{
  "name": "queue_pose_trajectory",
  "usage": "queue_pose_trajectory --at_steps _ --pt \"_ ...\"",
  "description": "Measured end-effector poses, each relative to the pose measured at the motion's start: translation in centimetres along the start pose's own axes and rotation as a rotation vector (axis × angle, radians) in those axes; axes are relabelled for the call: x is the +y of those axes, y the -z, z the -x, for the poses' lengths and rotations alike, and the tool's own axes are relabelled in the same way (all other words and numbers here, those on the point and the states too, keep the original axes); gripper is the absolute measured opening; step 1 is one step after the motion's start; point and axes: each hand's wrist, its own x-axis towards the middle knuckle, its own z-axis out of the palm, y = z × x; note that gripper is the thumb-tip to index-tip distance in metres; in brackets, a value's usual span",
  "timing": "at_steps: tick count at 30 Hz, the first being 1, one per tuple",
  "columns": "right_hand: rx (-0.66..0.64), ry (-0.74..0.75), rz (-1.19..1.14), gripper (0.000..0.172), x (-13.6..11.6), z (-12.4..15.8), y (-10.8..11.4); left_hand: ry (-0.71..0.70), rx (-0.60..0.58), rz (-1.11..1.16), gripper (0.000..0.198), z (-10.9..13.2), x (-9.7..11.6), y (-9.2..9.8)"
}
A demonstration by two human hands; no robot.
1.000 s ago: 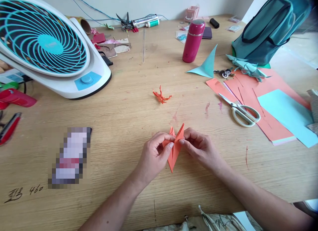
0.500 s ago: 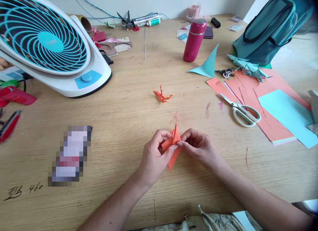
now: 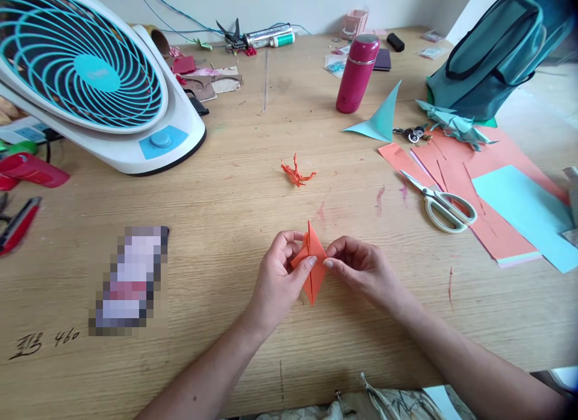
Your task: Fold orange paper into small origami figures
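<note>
A folded piece of orange origami paper, roughly diamond-shaped with a dark slit down its middle, is held just above the wooden table. My left hand grips its left side, the thumb pressed flat on the front and the fingers curled behind. With thumb and forefinger, my right hand pinches its right corner. Beyond my hands lies a small orange origami figure with thin, spiky limbs.
White-handled scissors rest on orange paper sheets at right, near a light blue sheet. Further back stand a magenta flask and a teal bag. A fan and a blurred-out phone occupy the left.
The orange paper has turned slightly in my hands, its top point shifting left, and its front now looks flatter and wider. My left thumb has moved a little left.
</note>
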Motion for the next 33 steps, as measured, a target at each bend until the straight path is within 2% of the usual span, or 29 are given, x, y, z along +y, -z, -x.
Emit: queue_pose_trajectory --at_steps 8,11,16,20,24,27,30,33 --pt "0.032 0.037 0.254 0.031 -0.3 0.5 -0.3 0.007 -0.013 -0.015 0.022 0.0 0.0 -0.2" --pt "0.01 0.045 0.235 0.029 -0.3 0.5 -0.4 0.008 -0.042 -0.076 0.02 0.1 0.2 0.0" --pt "-0.026 0.05 0.131 0.027 0.1 0.3 -0.2 0.035 -0.093 -0.218 0.028 0.4 0.2 0.0" --pt "-0.006 0.056 0.145 0.033 0.4 0.1 -0.1 -0.019 -0.163 -0.355 0.034 0.8 0.5 -0.1" --pt "0.027 0.062 0.2 0.048 -0.2 0.0 0.0 -0.058 -0.22 -0.407 0.044 1.0 0.9 -0.1" --pt "0.026 0.031 0.161 0.051 -0.8 0.1 0.1 -0.011 -0.197 -0.318 0.043 0.9 0.8 -0.1" --pt "-0.041 0.044 0.136 0.04 -1.0 0.3 0.0 0.008 -0.136 -0.248 0.04 0.6 0.6 -0.1" --pt "-0.071 0.066 0.101 0.039 -0.8 0.2 -0.1 0.001 -0.111 -0.236 0.035 0.6 0.4 -0.2"
